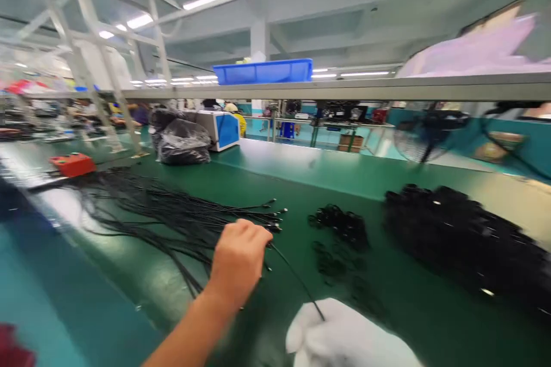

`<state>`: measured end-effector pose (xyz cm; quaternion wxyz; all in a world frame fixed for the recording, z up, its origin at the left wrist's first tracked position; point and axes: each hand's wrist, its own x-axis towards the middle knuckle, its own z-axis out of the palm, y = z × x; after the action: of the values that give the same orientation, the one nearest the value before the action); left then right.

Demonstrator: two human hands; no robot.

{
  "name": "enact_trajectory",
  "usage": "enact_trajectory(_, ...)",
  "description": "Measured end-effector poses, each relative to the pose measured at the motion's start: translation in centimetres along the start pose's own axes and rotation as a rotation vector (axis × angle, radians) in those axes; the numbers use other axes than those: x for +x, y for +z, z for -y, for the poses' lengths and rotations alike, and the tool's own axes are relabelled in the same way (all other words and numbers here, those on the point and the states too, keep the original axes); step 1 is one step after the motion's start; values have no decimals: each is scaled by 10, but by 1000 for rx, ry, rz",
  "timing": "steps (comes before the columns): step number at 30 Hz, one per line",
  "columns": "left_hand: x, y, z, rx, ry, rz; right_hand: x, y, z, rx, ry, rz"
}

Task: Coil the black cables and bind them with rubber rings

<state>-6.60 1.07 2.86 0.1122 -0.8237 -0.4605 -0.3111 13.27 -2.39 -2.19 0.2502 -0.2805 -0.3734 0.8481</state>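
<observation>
- Green matte workbench (387, 172), factory hall behind; loose black cables (172, 218) fanned out left.
- Our bare left hand (239, 261) pinches one thin black cable (297, 281); white-gloved right hand (344, 338) clenches its other end.
- Judged: drawing one cable free; next needs steady pull clear of the fan.

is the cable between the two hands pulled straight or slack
Nearly straight: the black cable runs in a slight curve from the left hand to the gloved right hand.

A thin black cable (297, 281) runs taut and slanted between two hands above the green tabletop, its upper end pinched in the closed left grip (239, 258), its lower end held by the white-gloved right grip (344, 335). Behind it, a loose fan of similar black cables (172, 215) lies flat, metal-tipped ends pointing right.
</observation>
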Motion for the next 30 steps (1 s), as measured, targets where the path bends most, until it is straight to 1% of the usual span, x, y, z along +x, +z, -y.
enact_trajectory(1, 6, 1, -6, -24, 16, 38, 2, -1, -2, 77, 8, 59)
enact_trajectory(2, 11, 1, -12, -76, 54, 107, 5, -4, -5, 145, 13, 104)
enact_trajectory(5, 18, 6, -31, -308, 184, 403, 13, -16, -16, 275, 13, 244)
enact_trajectory(6, 21, 8, -36, -365, 197, 491, 15, -19, -19, 300, 27, 276)
enact_trajectory(8, 26, 13, -44, -437, 198, 599, 15, -23, -23, 319, 76, 310)
enact_trajectory(11, 38, 18, -49, -465, 203, 636, 11, -24, -24, 305, 127, 338)
enact_trajectory(16, 53, 19, -50, -414, 181, 686, 13, -30, -26, 305, 39, 362)
enact_trajectory(19, 55, 21, -53, -408, 175, 691, 20, -35, -34, 282, 26, 363)
enact_trajectory(21, 52, 26, -55, -454, 165, 673, 19, -37, -37, 235, 41, 370)
enact_trajectory(24, 38, 38, -51, -525, 120, 579, 2, -41, -26, 147, 1, 362)
enact_trajectory(25, 30, 43, -44, -503, 109, 531, -7, -43, -17, 127, -46, 336)
enact_trajectory(27, 12, 51, -23, -373, 101, 420, -29, -49, 4, 126, -208, 217)
enact_trajectory(29, -5, 58, 5, -216, 84, 301, -51, -55, 26, 188, -432, 10)
enact_trajectory(30, -12, 61, 18, -161, 45, 245, -60, -59, 36, 231, -537, -100)
